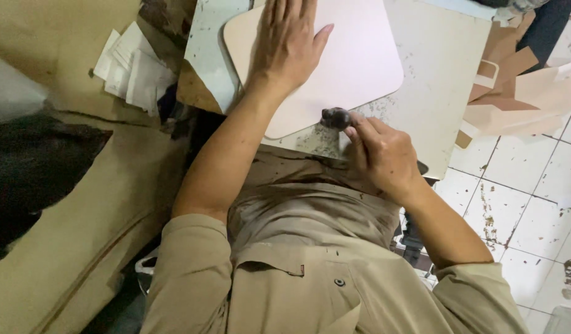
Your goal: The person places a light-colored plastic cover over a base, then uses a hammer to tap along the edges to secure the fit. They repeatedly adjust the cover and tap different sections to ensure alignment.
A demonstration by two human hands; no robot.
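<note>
Head view's got the left hand [288, 43] pressed flat, fingers spread, on the pale rounded board [353, 68] at top centre, while the right hand [381, 154] pinches a small dark lump [335, 117] right at the board's near edge on the speckled surface [446, 74].

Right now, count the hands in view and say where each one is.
2. The left hand lies flat on the pale rounded board; the right hand pinches a small dark lump at the board's near edge. No others show.
</note>
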